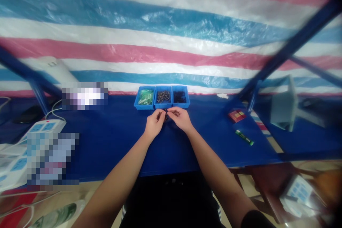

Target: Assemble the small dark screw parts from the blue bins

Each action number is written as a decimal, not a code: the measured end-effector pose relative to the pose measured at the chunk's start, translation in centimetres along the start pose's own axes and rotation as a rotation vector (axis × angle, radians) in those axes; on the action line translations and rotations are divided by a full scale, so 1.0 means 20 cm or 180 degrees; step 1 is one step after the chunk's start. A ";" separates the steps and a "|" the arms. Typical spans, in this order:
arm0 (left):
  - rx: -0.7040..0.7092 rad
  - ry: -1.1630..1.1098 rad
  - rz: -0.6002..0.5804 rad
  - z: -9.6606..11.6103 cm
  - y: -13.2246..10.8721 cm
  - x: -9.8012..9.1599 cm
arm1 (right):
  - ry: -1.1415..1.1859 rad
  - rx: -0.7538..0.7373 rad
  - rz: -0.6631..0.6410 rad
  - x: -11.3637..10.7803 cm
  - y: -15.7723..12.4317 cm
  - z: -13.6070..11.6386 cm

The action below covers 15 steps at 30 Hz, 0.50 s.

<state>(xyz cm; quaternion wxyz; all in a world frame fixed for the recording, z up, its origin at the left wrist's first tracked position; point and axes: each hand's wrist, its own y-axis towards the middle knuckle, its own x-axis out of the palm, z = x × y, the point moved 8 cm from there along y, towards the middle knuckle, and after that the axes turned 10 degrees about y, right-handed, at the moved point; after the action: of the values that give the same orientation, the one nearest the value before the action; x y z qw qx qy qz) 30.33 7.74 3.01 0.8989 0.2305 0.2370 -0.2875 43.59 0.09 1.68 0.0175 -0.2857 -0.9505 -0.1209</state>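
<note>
My left hand (155, 123) and my right hand (182, 118) meet over the blue table, just in front of three blue bins. Both have their fingers pinched on a small dark piece (166, 117), too small to name and partly covered by the fingertips. The left bin (144, 107) holds green and clear plastic pieces. Many small brass-and-dark parts (164, 97) fill the middle bin (163, 105). In the right bin (187, 94) lie black small pieces (179, 97).
A red box (237, 115) and a green tube-like packet (244, 137) lie on the table (213, 146) to the right. White power strips (42, 128) with cables are at the left. Blue frame bars (278, 57) slant down at both sides, before a striped plastic sheet (171, 55).
</note>
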 end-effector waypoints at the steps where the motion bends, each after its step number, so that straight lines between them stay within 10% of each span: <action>1: -0.0005 -0.0008 0.0015 0.00 0.00 0.00 | -0.0015 0.0005 0.0017 0.00 0.00 0.00; 15: -0.0013 0.0104 0.0072 -0.02 0.01 0.01 | -0.0088 -0.0015 0.0040 0.00 0.00 -0.02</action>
<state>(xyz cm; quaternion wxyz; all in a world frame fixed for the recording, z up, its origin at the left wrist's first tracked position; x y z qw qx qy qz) 30.42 8.02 2.74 0.8986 0.2360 0.2498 -0.2730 43.56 -0.09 2.06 0.0045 -0.2934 -0.9485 -0.1191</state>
